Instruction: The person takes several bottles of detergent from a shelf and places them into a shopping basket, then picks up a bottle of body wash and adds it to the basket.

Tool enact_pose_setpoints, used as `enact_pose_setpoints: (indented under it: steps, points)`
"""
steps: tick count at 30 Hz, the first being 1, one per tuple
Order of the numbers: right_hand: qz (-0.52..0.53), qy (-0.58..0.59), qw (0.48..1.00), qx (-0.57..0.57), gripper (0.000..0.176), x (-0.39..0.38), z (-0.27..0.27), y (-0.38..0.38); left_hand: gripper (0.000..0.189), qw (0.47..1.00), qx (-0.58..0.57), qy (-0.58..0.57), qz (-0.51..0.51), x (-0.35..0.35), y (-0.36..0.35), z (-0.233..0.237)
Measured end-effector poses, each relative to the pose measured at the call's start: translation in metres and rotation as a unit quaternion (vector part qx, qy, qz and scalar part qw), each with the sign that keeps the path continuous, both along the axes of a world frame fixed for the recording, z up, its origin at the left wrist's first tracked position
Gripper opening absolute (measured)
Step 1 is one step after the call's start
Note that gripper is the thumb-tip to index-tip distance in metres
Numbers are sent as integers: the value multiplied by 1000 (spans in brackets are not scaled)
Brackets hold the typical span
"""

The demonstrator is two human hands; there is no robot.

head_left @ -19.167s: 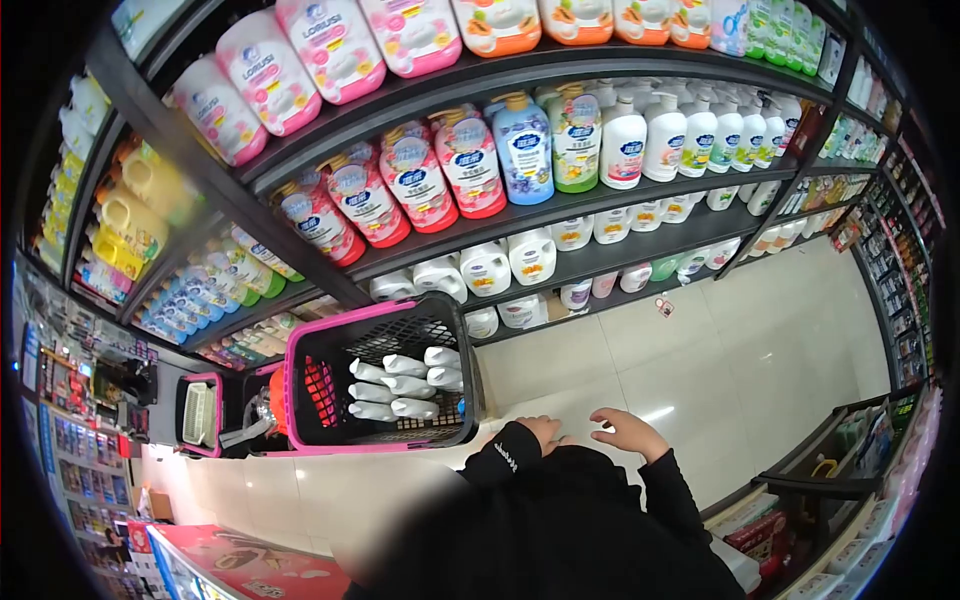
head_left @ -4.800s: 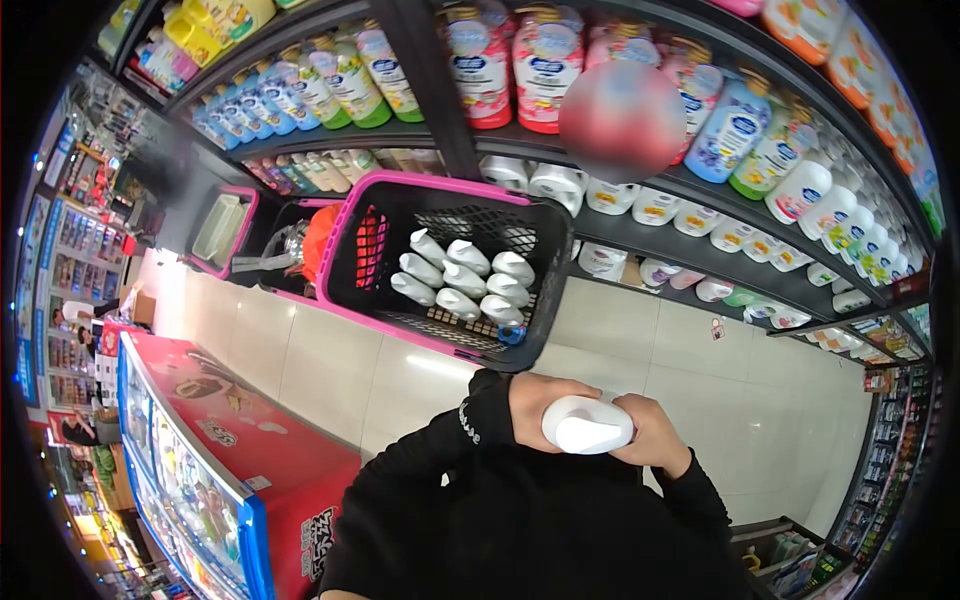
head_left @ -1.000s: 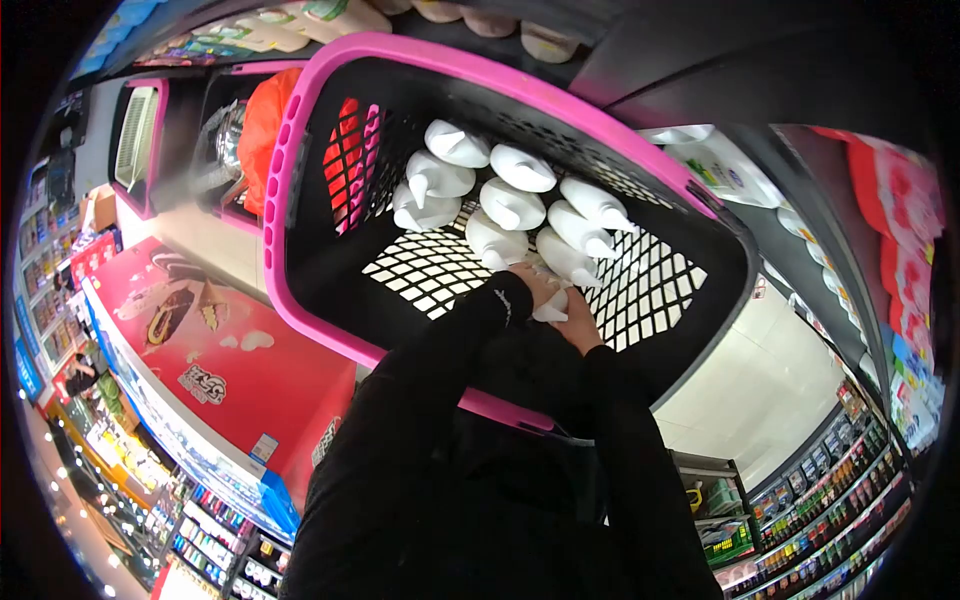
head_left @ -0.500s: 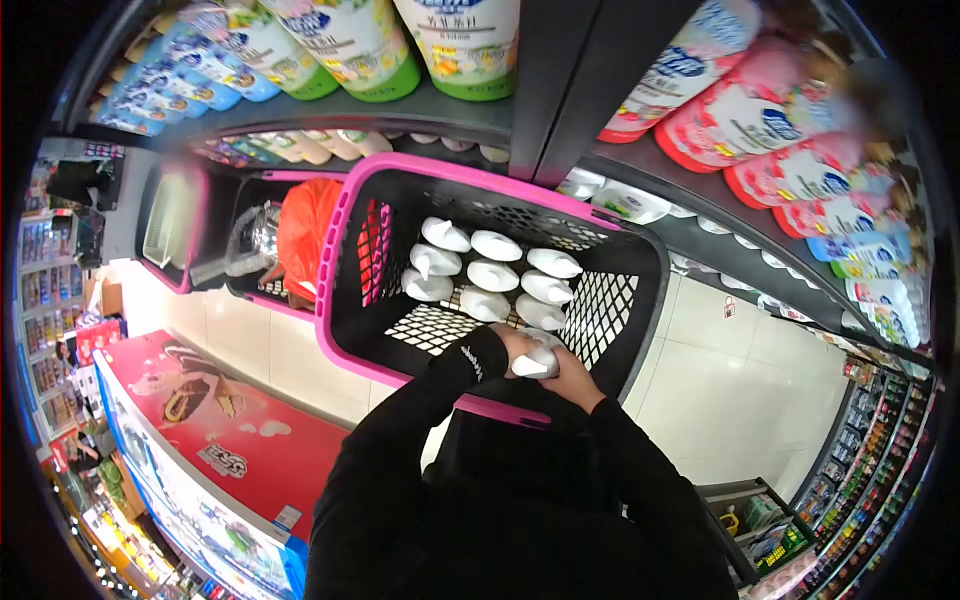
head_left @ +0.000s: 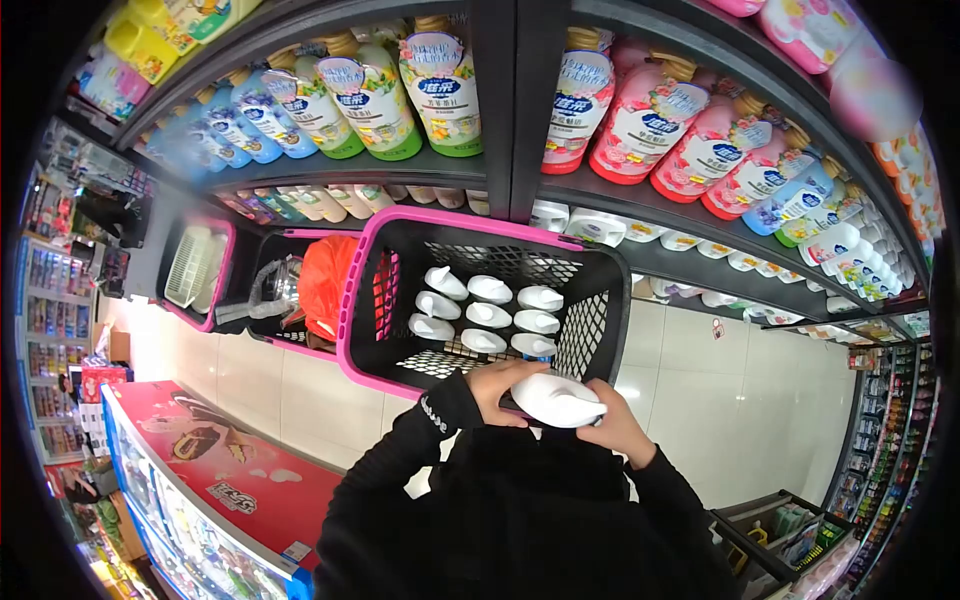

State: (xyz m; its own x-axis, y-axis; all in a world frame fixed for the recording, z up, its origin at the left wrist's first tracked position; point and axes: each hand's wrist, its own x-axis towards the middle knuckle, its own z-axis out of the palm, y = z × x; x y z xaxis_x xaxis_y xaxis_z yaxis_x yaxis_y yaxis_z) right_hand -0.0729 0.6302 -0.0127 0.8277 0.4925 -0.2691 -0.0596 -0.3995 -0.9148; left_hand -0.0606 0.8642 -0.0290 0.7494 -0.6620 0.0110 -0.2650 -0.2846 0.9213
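Observation:
A white bottle (head_left: 556,399) with a pointed white top is held between my two hands above the near rim of a black basket with a pink edge (head_left: 352,300). My left hand (head_left: 497,390) grips its left side, thumb along the far side. Closed around the end with the pointed top is my right hand (head_left: 618,425). Inside the basket several similar white bottles (head_left: 487,315) stand upright in rows, seen from above. The held bottle's label is out of sight.
Shelves ahead carry pink bottles (head_left: 655,125), green-based bottles (head_left: 440,95) and blue bottles (head_left: 270,115). Left of the basket sits another basket with a red bag (head_left: 328,285). A red-topped freezer (head_left: 215,440) stands at lower left, a black crate (head_left: 785,530) at lower right.
Both hands have lifted the white bottle up out of the basket and nearer to my body, turning it more sideways. My view has tilted up, showing more of the shelves.

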Motion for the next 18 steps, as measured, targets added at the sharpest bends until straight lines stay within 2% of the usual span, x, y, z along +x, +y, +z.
enact_pose_setpoints:
  steps: [3,4,7,10,13,15,17,18]
  points:
    - [-31,-5,999,42,36,-15,21,-21,75,998,-11,-51,21,-14,-22,-14]
    - [-31,7,999,34,35,-19,30,-29,71,998,-56,-9,26,-17,-33,-12]
    - [-38,12,997,65,32,-32,45,-56,65,993,-118,19,15,-26,-68,-3]
    - [-62,22,994,83,30,-43,52,-91,61,994,-106,35,-9,-29,-103,13]
    - [-93,54,990,88,27,-55,43,-135,59,993,-100,62,-14,-34,-144,10]
    - [-82,81,989,96,34,-61,40,-164,59,996,-81,31,-3,-38,-172,9]
    - [-120,116,973,161,46,-67,42,-188,59,997,-70,25,9,-42,-200,3]
    - [-106,115,976,151,55,-70,36,-204,59,997,-64,37,4,-43,-214,0]
